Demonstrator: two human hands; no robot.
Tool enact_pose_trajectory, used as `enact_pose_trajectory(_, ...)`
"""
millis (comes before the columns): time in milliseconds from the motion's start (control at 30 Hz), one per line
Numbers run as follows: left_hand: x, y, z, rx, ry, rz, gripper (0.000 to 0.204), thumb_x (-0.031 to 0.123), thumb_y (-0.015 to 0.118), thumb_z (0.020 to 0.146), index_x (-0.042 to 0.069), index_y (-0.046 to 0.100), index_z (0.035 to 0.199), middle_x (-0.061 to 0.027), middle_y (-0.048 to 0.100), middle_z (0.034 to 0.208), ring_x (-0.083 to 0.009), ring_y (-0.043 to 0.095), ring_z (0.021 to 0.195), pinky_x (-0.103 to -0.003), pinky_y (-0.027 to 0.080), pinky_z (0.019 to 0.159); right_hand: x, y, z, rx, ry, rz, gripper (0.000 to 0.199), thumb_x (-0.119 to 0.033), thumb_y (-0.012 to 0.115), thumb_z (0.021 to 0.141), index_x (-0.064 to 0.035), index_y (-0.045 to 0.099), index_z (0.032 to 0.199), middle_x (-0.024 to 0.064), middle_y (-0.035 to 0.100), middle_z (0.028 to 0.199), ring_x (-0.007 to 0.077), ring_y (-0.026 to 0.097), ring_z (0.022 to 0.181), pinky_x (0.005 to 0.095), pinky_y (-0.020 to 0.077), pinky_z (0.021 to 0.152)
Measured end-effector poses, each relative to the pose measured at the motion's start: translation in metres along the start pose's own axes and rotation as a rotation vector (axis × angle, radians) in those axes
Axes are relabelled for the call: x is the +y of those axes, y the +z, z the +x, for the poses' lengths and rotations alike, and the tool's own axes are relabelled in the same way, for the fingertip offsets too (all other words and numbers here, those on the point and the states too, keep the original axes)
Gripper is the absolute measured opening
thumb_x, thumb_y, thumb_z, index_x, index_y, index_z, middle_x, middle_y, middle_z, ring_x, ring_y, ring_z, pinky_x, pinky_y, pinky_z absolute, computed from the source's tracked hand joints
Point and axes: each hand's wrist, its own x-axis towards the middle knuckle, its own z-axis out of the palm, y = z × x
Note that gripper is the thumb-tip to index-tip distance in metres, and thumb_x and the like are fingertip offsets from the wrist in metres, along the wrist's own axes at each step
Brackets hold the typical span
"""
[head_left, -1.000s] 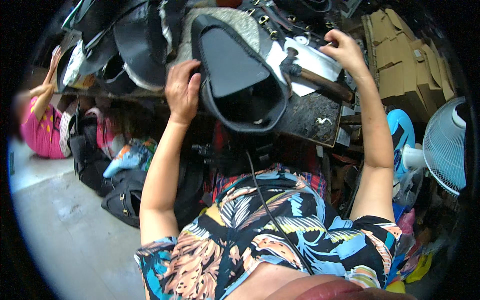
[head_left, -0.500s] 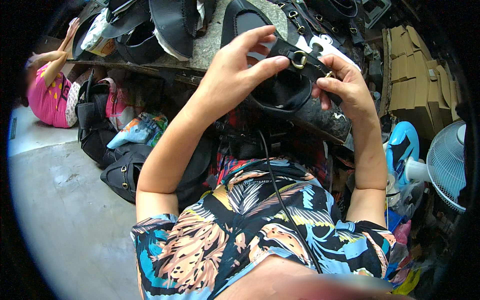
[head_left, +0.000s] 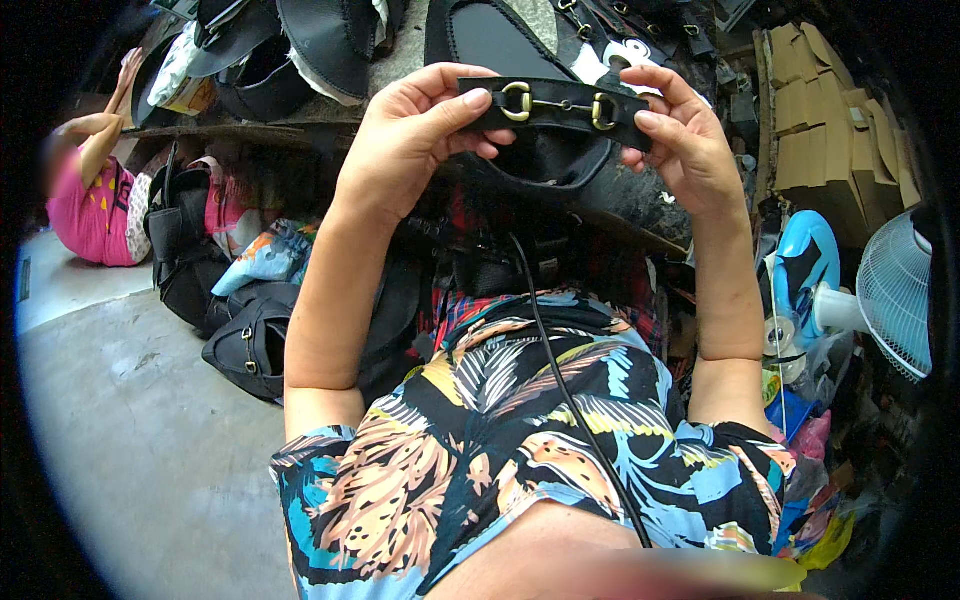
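Note:
Between my two hands a black strap (head_left: pixel 560 92) is stretched nearly level, with a gold-coloured metal bit of two rings and a bar along its middle. My left hand (head_left: pixel 415 135) is closed on the strap's left end, thumb in front. At the other end my right hand (head_left: pixel 690 145) pinches it between thumb and fingers. Just behind and below the strap lies a black shoe upper (head_left: pixel 565 165) with a stitched edge on the worktable, partly hidden by the strap and my hands.
More black shoe uppers (head_left: pixel 325 45) lie at the table's far left; several straps with metal bits (head_left: pixel 640 25) lie at the back. On the right are cardboard boxes (head_left: pixel 815 150) and a white fan (head_left: pixel 895 290). A black bag (head_left: pixel 250 345) sits low left. A person in pink (head_left: pixel 95 210) is farther left.
The strap has turned from a slant to nearly level, its metal bit now facing me. My left hand has moved left to the strap's end, and my right hand has risen slightly.

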Motion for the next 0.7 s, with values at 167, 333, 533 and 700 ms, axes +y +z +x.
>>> enact_pose_trajectory(167,-0.008,-0.001,-0.008,-0.039,-0.067,-0.340,0.027,0.011,0.058,0.096,0.002,0.057,0.121,-0.0093,0.068,0.099,-0.0174,0.070,0.075,-0.025,0.059,0.062,0.017,0.011,0.008,0.008,-0.089,0.289,0.039,-0.008,0.064,0.090,-0.0036,0.050,0.126,0.0066,0.062,0.096,0.0112,0.066,0.068,0.0212,0.0538,0.055)
enact_pose_trajectory(333,-0.007,-0.005,-0.012,0.040,0.010,-0.164,0.027,0.012,0.056,0.097,-0.003,0.056,0.120,-0.0126,0.068,0.099,-0.0180,0.070,0.079,-0.027,0.060,0.065,0.018,0.008,0.011,-0.045,-0.039,0.216,0.037,-0.010,0.063,0.092,-0.0059,0.050,0.126,0.0067,0.063,0.098,0.0100,0.065,0.066,0.0207,0.0522,0.052)
enact_pose_trajectory(533,-0.007,-0.008,-0.013,0.046,0.013,-0.211,0.025,0.012,0.055,0.098,-0.003,0.057,0.118,-0.0126,0.068,0.098,-0.0177,0.069,0.079,-0.026,0.060,0.067,0.019,0.007,0.011,-0.036,-0.007,0.115,0.038,-0.015,0.060,0.094,-0.0044,0.049,0.129,0.0075,0.064,0.104,0.0126,0.066,0.073,0.0229,0.0532,0.058)
enact_pose_trajectory(700,0.004,0.013,-0.026,0.070,0.034,-0.056,0.026,0.014,0.058,0.096,-0.002,0.058,0.116,-0.0131,0.068,0.098,-0.0187,0.070,0.078,-0.028,0.058,0.066,0.000,0.025,0.015,0.045,-0.372,-0.600,0.038,-0.013,0.057,0.091,-0.0025,0.056,0.128,0.0116,0.064,0.118,0.0195,0.059,0.113,0.0324,0.0485,0.094)
